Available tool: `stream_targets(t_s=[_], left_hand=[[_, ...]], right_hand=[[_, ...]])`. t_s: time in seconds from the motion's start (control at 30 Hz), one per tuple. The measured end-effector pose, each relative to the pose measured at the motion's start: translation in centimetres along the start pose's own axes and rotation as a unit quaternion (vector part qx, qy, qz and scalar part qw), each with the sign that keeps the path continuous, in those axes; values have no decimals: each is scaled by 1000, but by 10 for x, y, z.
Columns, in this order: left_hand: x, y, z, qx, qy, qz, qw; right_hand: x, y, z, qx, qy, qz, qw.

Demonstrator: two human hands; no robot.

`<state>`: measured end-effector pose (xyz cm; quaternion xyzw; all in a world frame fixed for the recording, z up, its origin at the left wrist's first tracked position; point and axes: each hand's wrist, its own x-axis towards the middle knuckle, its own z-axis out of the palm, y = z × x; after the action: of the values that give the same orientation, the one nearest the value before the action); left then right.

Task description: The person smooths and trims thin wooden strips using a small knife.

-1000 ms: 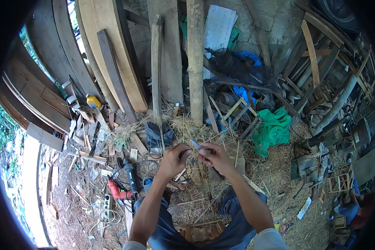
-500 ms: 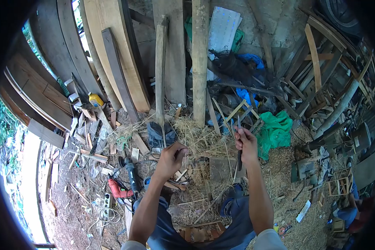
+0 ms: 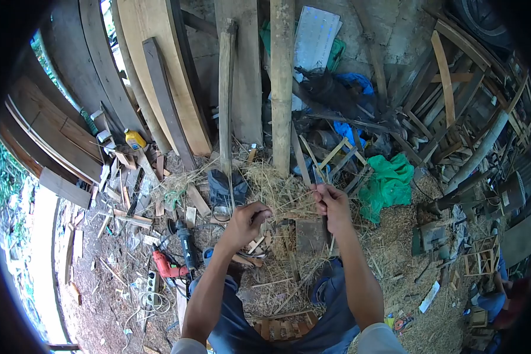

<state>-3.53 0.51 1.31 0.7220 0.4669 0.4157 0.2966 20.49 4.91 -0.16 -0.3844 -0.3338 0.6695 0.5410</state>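
My left hand (image 3: 246,226) is closed, its thumb pressed to the curled fingers. A thin pale strip (image 3: 231,187), perhaps bamboo, runs up from this hand. My right hand (image 3: 334,208) is wrapped round a knife (image 3: 325,229); its dark handle end shows below the fist and a narrow blade points up past the fingers. The two hands are apart, level with each other above the straw-covered ground. Just beyond the left hand lies a black plastic bag (image 3: 221,184), and right of the right hand is a green cloth or bag (image 3: 389,184).
A red power drill (image 3: 169,265), a dark angle grinder (image 3: 186,245) and a power strip (image 3: 152,289) lie at left with cables. Planks (image 3: 159,71) and a bamboo pole (image 3: 281,88) lean at the back. Wood scraps (image 3: 454,88) pile up right. Another person (image 3: 492,301) is at far right.
My right hand has moved left with the knife, closer to my left hand. The left hand has barely shifted.
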Motion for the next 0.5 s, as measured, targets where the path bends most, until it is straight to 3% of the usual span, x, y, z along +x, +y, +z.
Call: stream_targets(t_s=[0.17, 0.33, 0.5], left_hand=[[0, 3, -1, 34, -29, -41, 998], [3, 8, 2, 33, -18, -27, 999], [1, 6, -3, -12, -13, -23, 1000]], right_hand=[[-8, 3, 1, -23, 7, 3, 1000], [-18, 15, 24, -62, -74, 53, 994], [0, -7, -7, -32, 16, -5, 999]])
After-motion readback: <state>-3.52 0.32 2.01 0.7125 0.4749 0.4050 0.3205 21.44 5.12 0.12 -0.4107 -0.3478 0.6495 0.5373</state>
